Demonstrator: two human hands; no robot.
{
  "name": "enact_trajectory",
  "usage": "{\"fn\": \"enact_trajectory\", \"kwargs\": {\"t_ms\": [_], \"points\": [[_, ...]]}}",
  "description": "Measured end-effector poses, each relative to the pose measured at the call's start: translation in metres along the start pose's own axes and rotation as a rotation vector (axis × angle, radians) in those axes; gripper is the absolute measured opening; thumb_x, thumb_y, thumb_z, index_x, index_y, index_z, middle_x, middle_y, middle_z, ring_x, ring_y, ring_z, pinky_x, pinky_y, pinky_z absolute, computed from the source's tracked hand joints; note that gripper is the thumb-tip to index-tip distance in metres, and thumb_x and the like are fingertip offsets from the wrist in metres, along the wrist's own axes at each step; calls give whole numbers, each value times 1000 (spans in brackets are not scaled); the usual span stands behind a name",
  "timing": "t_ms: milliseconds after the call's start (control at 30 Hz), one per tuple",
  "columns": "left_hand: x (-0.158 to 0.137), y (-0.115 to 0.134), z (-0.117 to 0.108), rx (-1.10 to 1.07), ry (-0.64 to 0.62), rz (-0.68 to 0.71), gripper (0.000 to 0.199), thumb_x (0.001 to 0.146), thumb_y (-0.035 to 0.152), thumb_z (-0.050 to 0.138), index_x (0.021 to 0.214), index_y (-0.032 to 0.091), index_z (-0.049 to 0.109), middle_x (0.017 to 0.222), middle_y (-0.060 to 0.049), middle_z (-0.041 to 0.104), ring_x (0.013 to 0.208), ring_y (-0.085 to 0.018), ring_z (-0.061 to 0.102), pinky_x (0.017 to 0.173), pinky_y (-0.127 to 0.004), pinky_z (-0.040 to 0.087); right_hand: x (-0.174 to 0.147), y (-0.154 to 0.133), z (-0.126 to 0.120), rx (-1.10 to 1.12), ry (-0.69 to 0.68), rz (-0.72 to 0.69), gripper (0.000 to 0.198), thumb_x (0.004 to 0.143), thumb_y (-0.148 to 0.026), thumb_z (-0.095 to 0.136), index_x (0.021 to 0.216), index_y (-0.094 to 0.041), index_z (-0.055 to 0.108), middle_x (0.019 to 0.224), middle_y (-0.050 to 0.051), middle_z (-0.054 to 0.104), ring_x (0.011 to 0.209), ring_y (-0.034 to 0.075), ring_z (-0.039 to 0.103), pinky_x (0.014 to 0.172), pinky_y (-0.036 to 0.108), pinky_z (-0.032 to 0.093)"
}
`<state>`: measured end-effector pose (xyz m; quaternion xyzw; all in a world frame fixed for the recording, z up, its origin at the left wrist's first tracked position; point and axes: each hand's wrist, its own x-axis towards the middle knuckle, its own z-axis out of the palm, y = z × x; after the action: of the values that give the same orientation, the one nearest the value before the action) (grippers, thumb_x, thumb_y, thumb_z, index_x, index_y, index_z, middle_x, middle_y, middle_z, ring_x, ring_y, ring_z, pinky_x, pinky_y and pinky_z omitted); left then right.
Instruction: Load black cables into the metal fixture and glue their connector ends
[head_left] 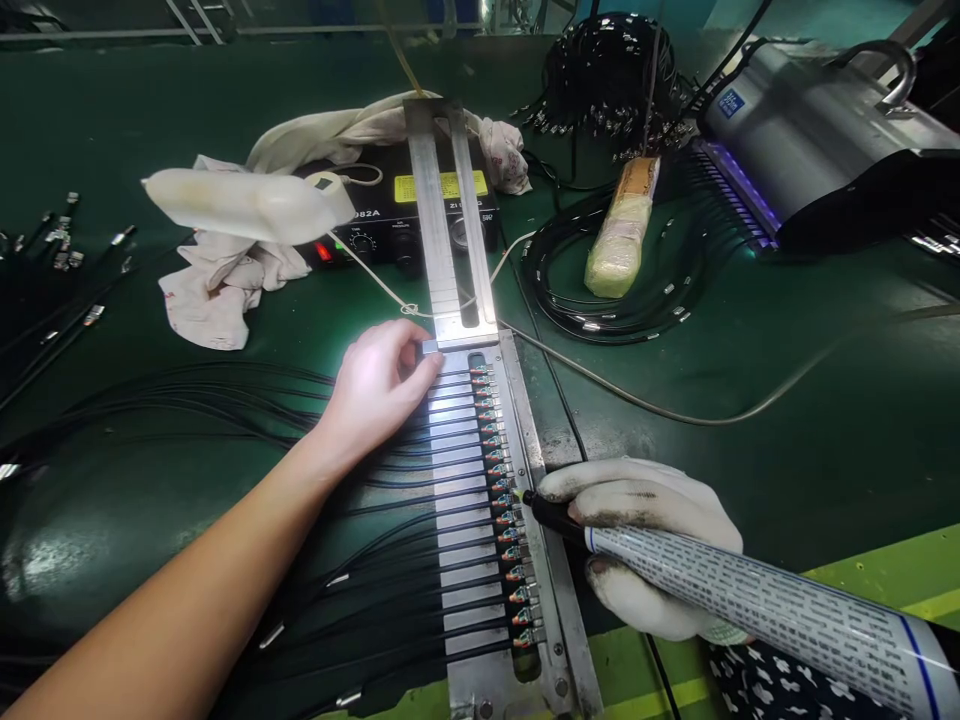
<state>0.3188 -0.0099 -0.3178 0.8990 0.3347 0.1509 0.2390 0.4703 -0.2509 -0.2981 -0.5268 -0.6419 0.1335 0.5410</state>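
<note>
A long metal fixture (461, 520) runs away from me on the bench, with a row of black cables (397, 480) laid across it. Their ends, with small metal connectors (517, 550) and coloured wires, line up along its right side. My left hand (379, 385), bare, has thumb and fingers closed on the fixture's far left edge, by a small metal block. In a white, smudged glove, my right hand (652, 530) grips a thick marker pen (750, 590) with a printed white barrel. The pen's tip is at the connectors midway along the row; contact cannot be made out.
Behind the fixture stands a black control box (382, 225) with a yellow label, under a white cloth (337, 135) and a whitish bottle-like object (247, 205). To the right are a wrapped block (619, 240), coiled cables (555, 290) and a grey machine with purple light (810, 130).
</note>
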Motion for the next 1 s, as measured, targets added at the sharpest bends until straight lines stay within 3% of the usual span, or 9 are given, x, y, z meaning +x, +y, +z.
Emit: {"fn": "enact_trajectory", "kwargs": {"t_ms": [1000], "points": [[1,2,-1,2,-6,-15,28,86,43,53,94,17,60,77,-1,54,73,-14,49,64,-25,35,3,1,0,-12,-18,21,18,80,-18,67,97,-13,65,99,10,74,96,19,73,86,28,64]]}}
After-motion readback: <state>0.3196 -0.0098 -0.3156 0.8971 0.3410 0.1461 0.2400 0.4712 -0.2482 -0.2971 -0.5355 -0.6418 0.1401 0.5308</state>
